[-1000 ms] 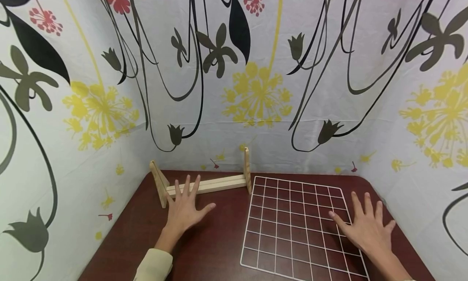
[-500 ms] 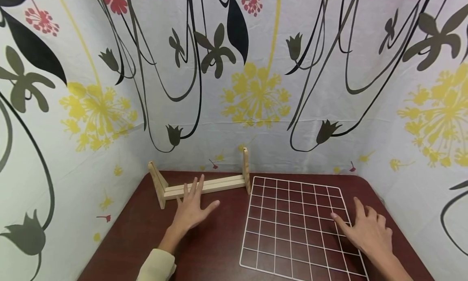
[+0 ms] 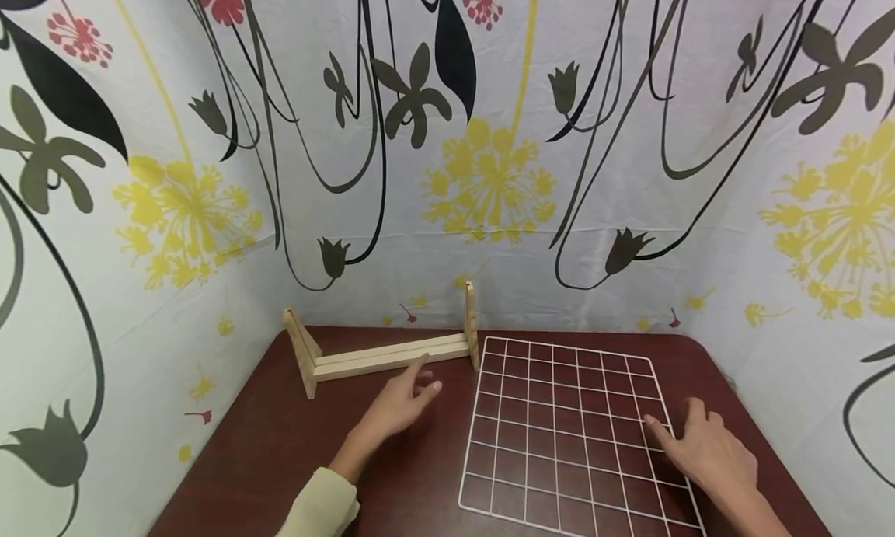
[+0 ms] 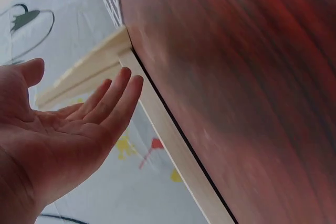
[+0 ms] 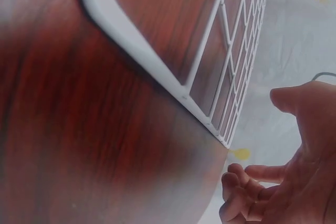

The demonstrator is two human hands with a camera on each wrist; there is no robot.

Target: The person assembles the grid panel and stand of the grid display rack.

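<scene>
A light wooden stand (image 3: 384, 360), two slanted uprights joined by a long flat bar, stands at the back left of the table. My left hand (image 3: 395, 405) hovers in front of that bar, holding nothing; its fingers look relaxed in the left wrist view, near the stand's bar (image 4: 173, 140). To the right lies a white wire grid panel (image 3: 471, 424), flat on the table. Beside its right edge hovers my right hand (image 3: 713, 451), thumb toward the edge wires. In the right wrist view this hand (image 5: 304, 171) has loosely bent fingers, apart from the grid's rim (image 5: 131, 45).
The dark red-brown table (image 3: 405, 482) has rounded back corners. White cloth with a flower print (image 3: 503, 288) hangs around its back and both sides. The grid's far left corner is close to the stand's right upright.
My left hand has moved right along the stand's bar, its spread fingers drawing together. My right hand's spread fingers have bent and dropped slightly beside the grid. Stand and grid have stayed put.
</scene>
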